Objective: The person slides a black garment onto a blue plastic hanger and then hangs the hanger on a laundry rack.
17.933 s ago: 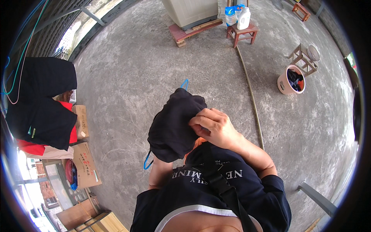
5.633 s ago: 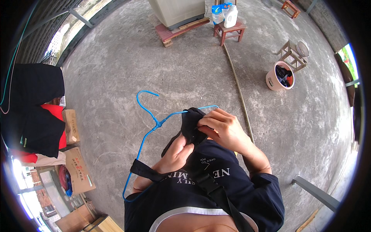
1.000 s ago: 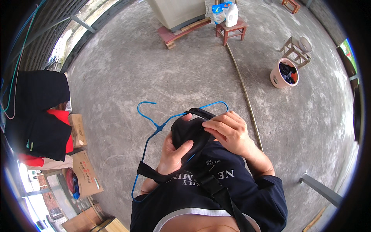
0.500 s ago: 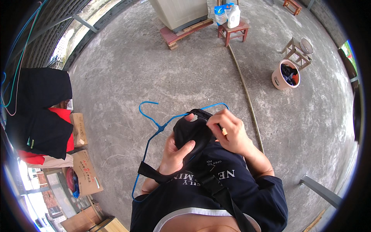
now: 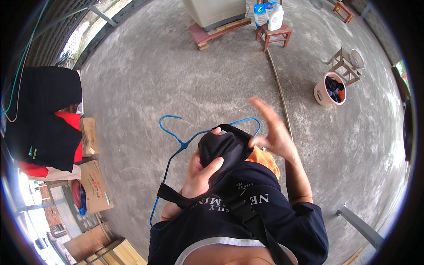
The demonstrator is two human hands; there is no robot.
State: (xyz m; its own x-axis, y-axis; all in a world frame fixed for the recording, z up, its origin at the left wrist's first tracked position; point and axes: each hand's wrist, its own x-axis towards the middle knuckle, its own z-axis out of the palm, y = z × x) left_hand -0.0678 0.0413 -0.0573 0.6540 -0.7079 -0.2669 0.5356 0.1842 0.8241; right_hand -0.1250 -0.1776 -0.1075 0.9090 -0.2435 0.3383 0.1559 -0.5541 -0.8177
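In front of my chest, my left hand (image 5: 199,176) grips what looks like a black bra (image 5: 223,152), its thumb on top of a padded cup and another fingertip showing at the cup's upper edge. The bra hangs about a blue wire hanger (image 5: 170,158), whose hook points up and left. One black strap passes around the hanger's lower left arm; another band loops near its upper right end. My right hand (image 5: 276,134) is open, fingers stretched up and away, the thumb close to the bra's right edge. Whether that thumb touches the cloth I cannot tell.
Dark and red clothes (image 5: 42,119) hang at the left above cardboard boxes (image 5: 95,185). Ahead are a grey appliance (image 5: 214,13) on boards and a red stool (image 5: 274,34) holding a white bottle. A pink bucket (image 5: 321,93) of clothes stands at right, near a long pole (image 5: 280,88).
My right hand has let go of the bra's right side and opened, its fingers swinging up and right. The left hand keeps its grip. The view has shifted slightly.
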